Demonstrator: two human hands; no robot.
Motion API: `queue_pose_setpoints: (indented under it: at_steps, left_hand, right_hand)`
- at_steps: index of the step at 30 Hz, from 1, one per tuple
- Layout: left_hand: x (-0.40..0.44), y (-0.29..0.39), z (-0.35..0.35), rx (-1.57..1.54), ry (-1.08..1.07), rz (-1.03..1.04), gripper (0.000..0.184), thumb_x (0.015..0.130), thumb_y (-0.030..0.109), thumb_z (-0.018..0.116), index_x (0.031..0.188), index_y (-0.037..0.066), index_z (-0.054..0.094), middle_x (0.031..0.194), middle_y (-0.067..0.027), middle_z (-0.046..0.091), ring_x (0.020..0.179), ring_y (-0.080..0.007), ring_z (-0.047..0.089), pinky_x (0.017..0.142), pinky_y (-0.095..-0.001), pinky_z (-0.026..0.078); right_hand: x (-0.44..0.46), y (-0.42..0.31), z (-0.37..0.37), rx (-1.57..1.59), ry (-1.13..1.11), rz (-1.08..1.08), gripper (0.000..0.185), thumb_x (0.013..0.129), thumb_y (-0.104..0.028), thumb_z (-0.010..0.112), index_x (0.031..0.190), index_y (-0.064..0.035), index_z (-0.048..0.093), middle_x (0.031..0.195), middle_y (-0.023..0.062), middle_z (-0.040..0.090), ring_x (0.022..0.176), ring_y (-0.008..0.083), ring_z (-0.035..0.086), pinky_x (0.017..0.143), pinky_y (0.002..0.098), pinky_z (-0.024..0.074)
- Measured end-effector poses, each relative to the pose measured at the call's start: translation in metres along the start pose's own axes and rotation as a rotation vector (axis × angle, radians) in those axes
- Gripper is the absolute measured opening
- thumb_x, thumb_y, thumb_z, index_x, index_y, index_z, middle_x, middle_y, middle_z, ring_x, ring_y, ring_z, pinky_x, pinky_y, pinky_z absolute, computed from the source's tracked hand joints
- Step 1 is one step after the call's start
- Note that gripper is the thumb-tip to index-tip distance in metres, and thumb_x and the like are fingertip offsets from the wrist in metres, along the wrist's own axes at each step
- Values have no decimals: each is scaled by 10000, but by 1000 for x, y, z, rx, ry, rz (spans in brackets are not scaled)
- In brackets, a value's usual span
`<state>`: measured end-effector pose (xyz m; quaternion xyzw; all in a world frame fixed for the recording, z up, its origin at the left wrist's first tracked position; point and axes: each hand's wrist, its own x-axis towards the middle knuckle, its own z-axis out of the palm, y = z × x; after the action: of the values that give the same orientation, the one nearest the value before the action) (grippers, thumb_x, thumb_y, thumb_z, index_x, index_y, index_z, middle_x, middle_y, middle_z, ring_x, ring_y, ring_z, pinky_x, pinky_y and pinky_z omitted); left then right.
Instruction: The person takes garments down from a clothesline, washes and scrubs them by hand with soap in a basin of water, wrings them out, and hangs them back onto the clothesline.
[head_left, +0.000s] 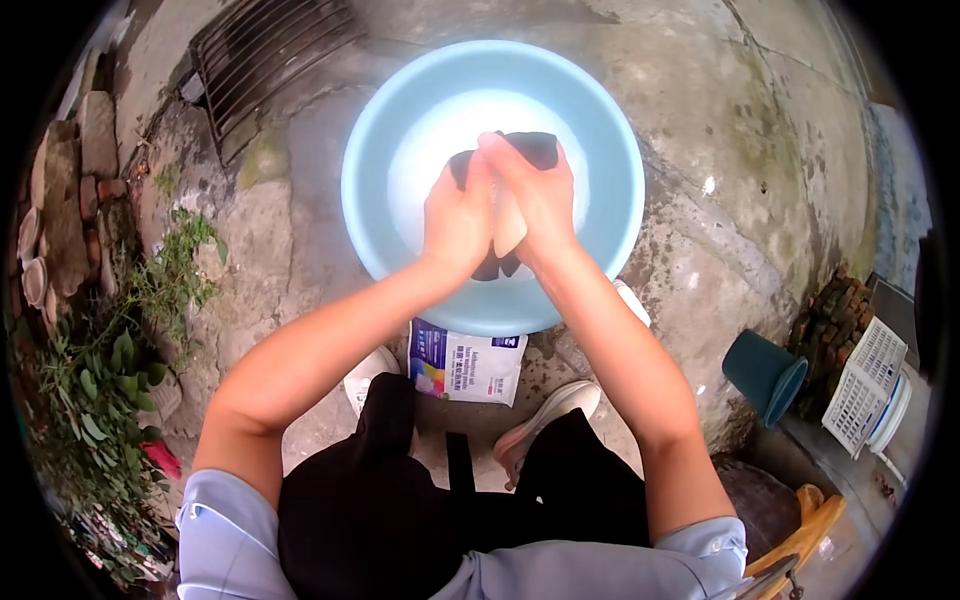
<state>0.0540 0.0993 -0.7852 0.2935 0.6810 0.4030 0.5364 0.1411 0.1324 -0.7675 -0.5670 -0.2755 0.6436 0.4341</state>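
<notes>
A large light-blue basin (620, 190) stands on the concrete ground, with pale, bright liquid inside. Over its middle my left hand (460, 215) and my right hand (540, 195) are pressed close together, fingers wrapped round a dark cloth (530, 148). Dark parts of the cloth stick out above both hands and below the wrists, and a pale patch shows between the palms. The rest of the cloth is hidden by my hands. Against the basin's near side lies a white and purple packet (468, 365), between my shoes.
A metal grate (265, 60) is at the upper left. Plants (110, 370) and stacked bricks (85, 190) line the left side. To the right are a dark green bucket (762, 375), a white plastic basket (866, 385) and a wooden chair part (805, 530).
</notes>
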Motion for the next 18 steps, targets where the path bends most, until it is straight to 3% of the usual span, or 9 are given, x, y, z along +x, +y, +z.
queue_pose_setpoints:
  at_steps: [1,2,3,6,9,10,14,16,18]
  left_hand:
    - [0,2,-4,18,10,103,535,996,446,442,1144,-46,592,1051,-205,662,998,-301,629,865,-387,472]
    - [3,3,-8,-5,4,81,473,980,397,518,1130,-44,600,1048,-178,667,976,-269,628,858,-375,477]
    - [6,4,-10,-3,4,83,473,980,397,518,1130,-44,600,1048,-178,667,976,-269,628,858,-375,477]
    - [13,1,-17,-235,4,-69,331,930,308,624,1054,1,633,951,-89,656,862,-158,604,762,-307,487]
    - [17,-5,-16,-466,-28,-237,290,919,290,628,1030,23,640,914,-76,647,843,-157,605,714,-309,489]
    - [18,-3,-20,-485,-77,-371,290,914,284,620,1054,30,634,955,-81,646,851,-185,617,706,-334,504]
    - [21,-16,-25,-685,-270,-461,395,955,358,546,1130,6,581,1006,-134,674,848,-230,686,738,-373,579]
    - [19,-14,-28,-716,-318,-478,398,959,359,540,1133,3,581,1016,-138,675,861,-234,688,749,-372,581]
    - [14,-10,-28,-729,-368,-508,423,969,364,523,1171,-3,576,1072,-159,672,921,-256,688,814,-380,574]
  right_hand:
    - [3,2,-3,56,-80,9,468,806,-172,787,1128,26,510,971,97,607,902,152,593,771,293,498]
    - [6,2,-10,11,-157,62,833,770,-287,828,1335,50,316,1151,173,531,1070,225,562,878,326,494]
    - [8,4,-16,14,-158,60,833,770,-287,828,1335,50,316,1151,173,531,1070,225,562,878,326,494]
    - [0,6,-30,-445,-27,103,1180,690,-510,834,1451,81,152,1404,267,235,1307,357,379,1065,396,392]
    - [-14,22,-42,-695,-46,-11,1006,791,-438,779,1473,32,208,1402,249,370,1245,299,476,982,375,453]
    - [-19,24,-42,-642,-81,22,955,796,-420,781,1471,8,257,1378,230,415,1230,290,487,980,382,450]
    - [-20,27,-45,-513,-189,-73,747,869,-292,732,1433,3,341,1242,160,549,1073,236,579,924,368,476]
    - [-23,7,-48,-287,-254,173,541,886,-174,680,1346,-8,449,1207,147,552,960,209,611,816,337,503]
    - [-24,-1,-64,-257,-207,244,436,870,-116,649,1267,-16,498,1159,127,563,924,198,610,767,328,502]
